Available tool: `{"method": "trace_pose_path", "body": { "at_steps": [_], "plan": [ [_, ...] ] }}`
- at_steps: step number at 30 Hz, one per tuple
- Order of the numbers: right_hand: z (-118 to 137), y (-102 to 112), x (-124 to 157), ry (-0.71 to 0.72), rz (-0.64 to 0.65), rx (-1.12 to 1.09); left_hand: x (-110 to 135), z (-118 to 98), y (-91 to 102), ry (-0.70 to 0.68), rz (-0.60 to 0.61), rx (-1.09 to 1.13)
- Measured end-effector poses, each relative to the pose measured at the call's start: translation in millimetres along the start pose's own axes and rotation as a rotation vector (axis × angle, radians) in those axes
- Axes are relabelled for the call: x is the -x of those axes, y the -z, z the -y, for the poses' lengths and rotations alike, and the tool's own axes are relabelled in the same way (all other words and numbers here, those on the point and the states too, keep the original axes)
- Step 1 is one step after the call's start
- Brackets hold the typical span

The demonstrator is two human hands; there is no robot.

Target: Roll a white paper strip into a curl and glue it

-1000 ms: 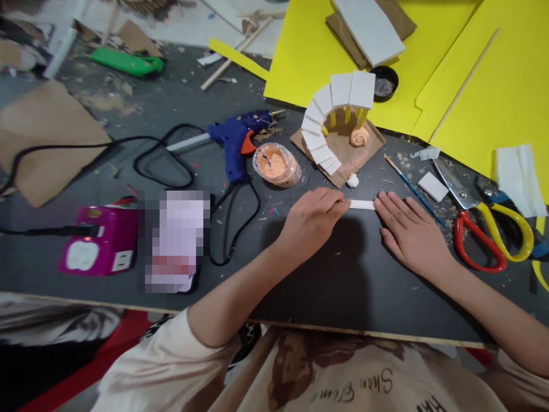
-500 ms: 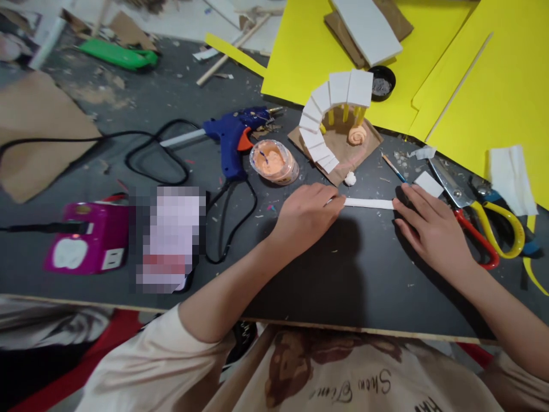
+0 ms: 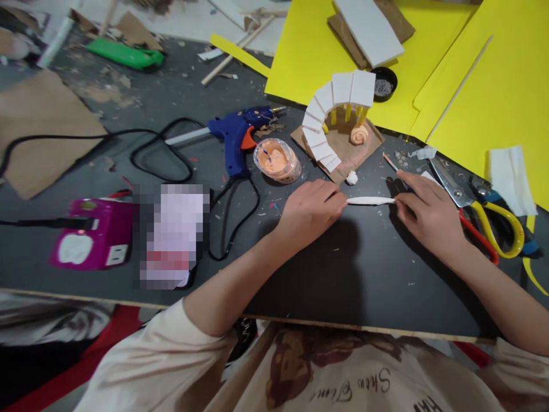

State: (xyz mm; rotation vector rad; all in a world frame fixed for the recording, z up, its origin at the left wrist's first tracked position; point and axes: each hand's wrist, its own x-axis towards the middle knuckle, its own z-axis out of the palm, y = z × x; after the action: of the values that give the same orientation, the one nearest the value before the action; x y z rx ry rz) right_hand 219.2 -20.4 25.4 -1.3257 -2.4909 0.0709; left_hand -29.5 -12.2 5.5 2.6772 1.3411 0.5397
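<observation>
Along our near side the table edge [image 3: 343,327] runs just above the shirt [image 3: 334,372]; beyond it, a wide stretch of dark tabletop [image 3: 394,286] gives our forearms room; past that, our left hand [image 3: 311,209] has its fingers curled tight on one end of the white strip [image 3: 371,201], and our right hand [image 3: 429,209] pinches the other end — the strip spans the gap between them; scissors [image 3: 500,229] crowd the right; just beyond the strip sit a white lump [image 3: 352,178] and the cardboard base's [image 3: 364,154] near corner — little room there; farther off, yellow sheets [image 3: 493,86] spread.
</observation>
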Motion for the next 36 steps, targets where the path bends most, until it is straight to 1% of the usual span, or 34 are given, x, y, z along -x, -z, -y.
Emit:
{"method": "trace_pose_path", "body": {
  "at_steps": [3, 6, 8, 10, 12, 13, 14, 16, 17, 18, 19, 22, 24, 27, 30, 32, 36],
  "plan": [
    [0.9, 8.2, -2.4, -0.092, 0.029, -0.178, -1.2, 1.6, 0.1, 0.157, -0.022, 0.304],
    [-2.3, 17.6, -2.8, -0.164, 0.101, -0.323, -3.1, 1.7, 3.2, 0.366, 0.027, 0.621],
    [-6.6, 22.3, -3.8, -0.186, 0.138, -0.366, -4.5, 0.5, 8.0, 0.453, 0.080, 0.755],
    [-8.9, 25.2, -7.4, -0.203, 0.122, -0.371, -5.5, -1.7, 14.4, 0.468, 0.144, 0.820],
    [-5.7, 26.0, -14.0, -0.214, 0.085, -0.383, -6.4, -4.4, 21.0, 0.433, 0.220, 0.848],
    [-1.7, 25.5, -18.3, -0.212, 0.096, -0.413, -7.0, -5.7, 23.9, 0.409, 0.257, 0.860],
    [3.6, 24.2, -22.9, -0.201, 0.138, -0.465, -7.8, -6.8, 26.1, 0.387, 0.287, 0.873],
    [16.0, 19.5, -32.0, -0.173, 0.322, -0.617, -10.6, -8.4, 28.3, 0.373, 0.323, 0.905],
    [21.8, 16.3, -35.9, -0.142, 0.421, -0.692, -12.5, -8.9, 28.2, 0.392, 0.327, 0.935],
    [26.7, 12.7, -39.3, -0.138, 0.474, -0.755, -14.7, -9.2, 27.5, 0.430, 0.319, 0.978],
    [30.4, 9.1, -41.9, -0.167, 0.482, -0.811, -17.0, -9.5, 26.1, 0.486, 0.299, 1.037],
    [34.4, -0.1, -45.7, -0.337, 0.471, -1.027, -22.7, -11.3, 20.3, 0.646, 0.183, 1.259],
    [33.9, -3.8, -46.2, -0.441, 0.484, -1.175, -24.6, -13.6, 16.2, 0.694, 0.098, 1.338],
    [33.9, -6.9, -46.0, -0.495, 0.459, -1.277, -25.0, -17.4, 10.9, 0.692, 0.045, 1.381],
    [35.3, -9.8, -45.3, -0.489, 0.370, -1.300, -23.5, -19.4, 6.6, 0.668, 0.020, 1.402],
    [35.5, -12.0, -44.2, -0.484, 0.338, -1.315, -21.7, -19.6, 4.1, 0.645, -0.002, 1.419],
    [34.0, -16.0, -40.8, -0.471, 0.342, -1.299, -18.1, -19.3, -0.7, 0.579, -0.032, 1.410]
  ]
}}
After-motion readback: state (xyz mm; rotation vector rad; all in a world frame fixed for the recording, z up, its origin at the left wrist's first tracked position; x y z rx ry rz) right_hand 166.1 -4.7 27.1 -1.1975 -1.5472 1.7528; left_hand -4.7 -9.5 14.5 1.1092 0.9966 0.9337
